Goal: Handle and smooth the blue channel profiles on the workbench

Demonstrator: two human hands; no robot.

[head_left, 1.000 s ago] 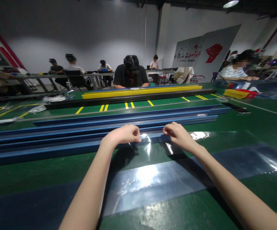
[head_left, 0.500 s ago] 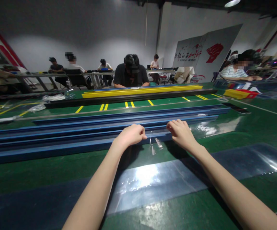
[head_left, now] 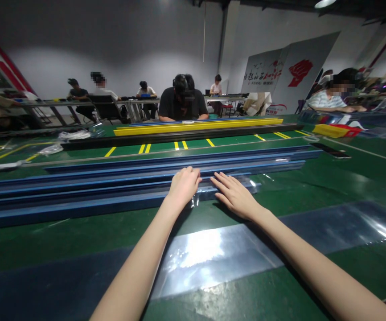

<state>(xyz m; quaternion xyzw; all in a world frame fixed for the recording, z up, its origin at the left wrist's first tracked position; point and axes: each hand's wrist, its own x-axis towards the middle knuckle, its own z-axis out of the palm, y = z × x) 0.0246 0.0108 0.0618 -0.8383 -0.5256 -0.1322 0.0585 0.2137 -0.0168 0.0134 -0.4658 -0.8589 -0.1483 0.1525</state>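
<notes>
Several long blue profile strips (head_left: 79, 201) lie side by side across the green table (head_left: 89, 236). Clear plastic film (head_left: 195, 198) is around the right end of the nearest strip, and its loose end crumples just past my right hand. My left hand (head_left: 184, 185) is closed over the near strip, fingers curled on the film; its fingertips are partly hidden. To its right, my right hand (head_left: 235, 196) lies with fingers stretched out and slightly spread, resting on or just over the film-covered end. Whether it presses the strip I cannot tell.
A flat, shiny clear plastic sheet (head_left: 209, 254) stretches across the table under my forearms. Yellow strips (head_left: 196, 128) and a black strip (head_left: 179, 139) lie farther back. A phone (head_left: 331, 150) and a yellow tray (head_left: 333, 130) are at right. A person (head_left: 182, 100) sits opposite.
My right hand has moved left and its curled fingers have straightened. My left hand has shifted slightly up. The clear film now reaches farther left, with its end bunched near the strip's end.
</notes>
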